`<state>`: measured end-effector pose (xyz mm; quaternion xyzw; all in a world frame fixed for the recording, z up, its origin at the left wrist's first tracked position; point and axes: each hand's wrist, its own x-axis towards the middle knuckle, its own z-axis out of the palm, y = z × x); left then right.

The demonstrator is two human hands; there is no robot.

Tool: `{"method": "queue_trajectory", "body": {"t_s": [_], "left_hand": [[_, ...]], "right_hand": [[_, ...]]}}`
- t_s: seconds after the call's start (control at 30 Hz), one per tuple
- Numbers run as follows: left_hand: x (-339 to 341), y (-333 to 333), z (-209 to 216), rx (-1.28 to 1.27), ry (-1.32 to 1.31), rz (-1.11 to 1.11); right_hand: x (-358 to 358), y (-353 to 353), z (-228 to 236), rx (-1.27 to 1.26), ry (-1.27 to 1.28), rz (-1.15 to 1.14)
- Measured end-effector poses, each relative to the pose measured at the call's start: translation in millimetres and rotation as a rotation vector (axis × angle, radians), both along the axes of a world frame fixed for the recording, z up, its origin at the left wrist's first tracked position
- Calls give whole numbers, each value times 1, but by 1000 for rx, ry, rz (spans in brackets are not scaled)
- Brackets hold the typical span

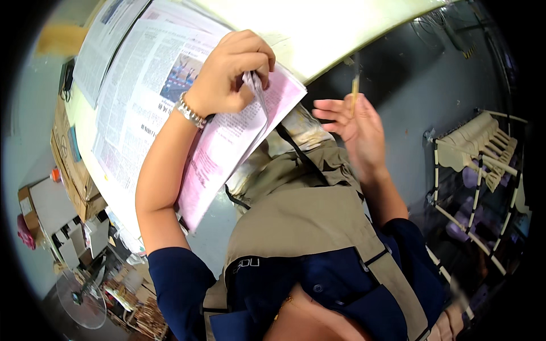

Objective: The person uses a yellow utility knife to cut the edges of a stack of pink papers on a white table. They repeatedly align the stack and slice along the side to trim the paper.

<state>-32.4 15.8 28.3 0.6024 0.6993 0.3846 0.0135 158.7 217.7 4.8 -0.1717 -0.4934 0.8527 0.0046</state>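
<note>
Sheets of newspaper (142,68) lie in a stack on the pale table, the top one printed with columns and a photo. My left hand (233,71), a metal watch on its wrist, is closed around a crumpled edge of a pink newspaper page (219,153) at the table's near edge. Off to the right, over the floor, my right hand (361,128) pinches a thin yellow stick (355,94) upright between thumb and finger, its other fingers extended. The stick's upper end is blurred, so its kind cannot be told.
The pale table (324,28) stretches across the top. A rack of cream bars (472,148) stands on the grey floor (404,113) at right. Cardboard boxes (71,165) are at left, with a fan (79,298) and stacked material below them.
</note>
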Motion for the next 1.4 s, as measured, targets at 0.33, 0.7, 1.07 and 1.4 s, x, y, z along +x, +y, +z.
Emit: {"method": "queue_trajectory", "body": {"t_s": [0.33,0.7,1.07,1.4], "left_hand": [[6,6,4,24,60,-18],[6,1,5,53,133,-9],[5,0,7,63,119,-15],[4,-2,7,90,131,-11]], "right_hand": [[-11,-30,11,-56,12,22],[1,-33,26,193,147,59],[0,-36,31,258,150,97],[-3,-37,25,241,140,72]]}}
